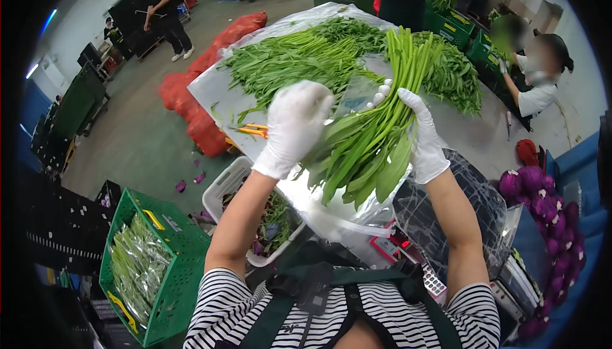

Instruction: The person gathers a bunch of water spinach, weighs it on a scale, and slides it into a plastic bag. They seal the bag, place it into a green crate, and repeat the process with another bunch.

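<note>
My right hand (422,138), in a white glove, is wrapped round a bunch of water spinach (376,132). Its cut stems point up and away from me, and the leaves hang down towards me. My left hand (299,123), also gloved, is curled into a fist to the left of the leaves, slightly smeared by motion. Whatever it may hold is hidden. Orange-handled scissors (253,130) lie on the metal table (210,91) beside my left wrist. A large heap of loose greens (299,56) covers the far part, and clear plastic (358,91) lies behind the bunch.
A white basket (220,186) of trimmings stands below my left arm. Further left, a green crate (182,247) contains bagged greens. A red scale (395,247) is close to my body. Purple sacks (551,221) stand right, red sacks (204,133) left. Co-workers handle greens across the table.
</note>
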Demonstrator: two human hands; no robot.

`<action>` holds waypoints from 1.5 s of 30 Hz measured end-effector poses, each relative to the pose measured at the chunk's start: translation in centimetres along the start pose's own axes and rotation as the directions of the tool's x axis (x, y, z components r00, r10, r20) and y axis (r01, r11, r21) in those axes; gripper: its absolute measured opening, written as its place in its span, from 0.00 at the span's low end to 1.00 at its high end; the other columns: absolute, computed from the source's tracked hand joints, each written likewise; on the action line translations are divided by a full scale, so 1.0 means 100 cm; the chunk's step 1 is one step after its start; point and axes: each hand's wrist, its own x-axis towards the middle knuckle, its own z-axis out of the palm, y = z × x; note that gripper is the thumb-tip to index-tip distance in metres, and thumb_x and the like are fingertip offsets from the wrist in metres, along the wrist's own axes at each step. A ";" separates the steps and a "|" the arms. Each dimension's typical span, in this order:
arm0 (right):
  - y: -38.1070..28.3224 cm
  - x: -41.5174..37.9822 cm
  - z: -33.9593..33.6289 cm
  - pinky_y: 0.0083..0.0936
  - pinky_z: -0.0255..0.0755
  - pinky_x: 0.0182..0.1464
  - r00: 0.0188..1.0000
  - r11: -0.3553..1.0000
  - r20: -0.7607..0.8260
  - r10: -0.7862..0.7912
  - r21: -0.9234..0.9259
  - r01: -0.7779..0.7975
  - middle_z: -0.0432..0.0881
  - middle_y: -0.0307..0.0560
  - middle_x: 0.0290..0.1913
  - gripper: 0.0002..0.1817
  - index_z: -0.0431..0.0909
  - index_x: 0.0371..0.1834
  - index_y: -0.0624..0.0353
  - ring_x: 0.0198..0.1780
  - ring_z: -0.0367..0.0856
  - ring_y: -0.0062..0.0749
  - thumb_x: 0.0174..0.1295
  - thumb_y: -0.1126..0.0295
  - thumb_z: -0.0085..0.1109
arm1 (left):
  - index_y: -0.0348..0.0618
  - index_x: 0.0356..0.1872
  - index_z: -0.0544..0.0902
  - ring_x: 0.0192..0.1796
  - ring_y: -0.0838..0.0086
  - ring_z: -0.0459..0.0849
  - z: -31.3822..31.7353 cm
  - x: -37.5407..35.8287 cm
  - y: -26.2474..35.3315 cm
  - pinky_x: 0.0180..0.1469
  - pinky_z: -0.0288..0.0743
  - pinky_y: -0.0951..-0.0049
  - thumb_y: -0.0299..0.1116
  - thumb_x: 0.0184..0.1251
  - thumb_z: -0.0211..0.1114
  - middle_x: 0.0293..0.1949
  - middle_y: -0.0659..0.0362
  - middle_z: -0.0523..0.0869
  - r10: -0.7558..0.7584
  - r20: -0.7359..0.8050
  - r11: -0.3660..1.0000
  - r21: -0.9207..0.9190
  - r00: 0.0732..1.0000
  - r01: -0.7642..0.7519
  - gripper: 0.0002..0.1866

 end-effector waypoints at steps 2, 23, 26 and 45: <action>0.000 0.000 -0.004 0.37 0.74 0.57 0.999 1.000 0.036 -0.009 -0.002 0.009 0.78 0.44 0.42 0.19 0.69 0.53 0.64 0.45 0.80 0.31 0.61 0.70 0.58 | 0.44 0.32 0.79 0.37 0.59 0.81 -0.003 -0.003 -0.029 0.41 0.73 0.63 0.33 0.61 0.64 0.33 0.56 0.83 0.018 -0.078 0.987 0.162 0.997 -0.005 0.05; -0.008 0.070 -0.019 0.38 0.73 0.57 0.947 0.999 -0.321 -0.030 0.015 0.037 0.81 0.52 0.46 0.15 0.75 0.48 0.65 0.49 0.79 0.42 0.63 0.67 0.56 | 0.42 0.50 0.81 0.52 0.79 0.78 -0.047 0.009 -0.130 0.58 0.67 0.74 0.53 0.70 0.54 0.46 0.62 0.84 -0.355 0.379 0.571 -0.636 0.855 0.519 0.24; -0.006 0.083 -0.020 0.40 0.72 0.58 0.925 0.989 -0.364 -0.110 -0.128 0.068 0.81 0.51 0.48 0.18 0.76 0.51 0.64 0.49 0.79 0.42 0.64 0.63 0.54 | 0.42 0.49 0.81 0.50 0.80 0.78 -0.047 -0.004 -0.143 0.56 0.67 0.76 0.53 0.70 0.55 0.46 0.63 0.84 -0.418 0.395 0.496 -0.655 0.818 0.570 0.24; 0.025 0.080 0.028 0.34 0.72 0.56 0.989 0.989 0.019 -0.145 0.020 0.145 0.81 0.41 0.39 0.11 0.76 0.41 0.55 0.45 0.79 0.31 0.65 0.61 0.52 | 0.48 0.35 0.81 0.57 0.57 0.76 -0.046 -0.047 -0.067 0.56 0.69 0.58 0.34 0.45 0.74 0.44 0.58 0.79 0.030 -0.111 0.991 -0.126 0.993 -0.044 0.14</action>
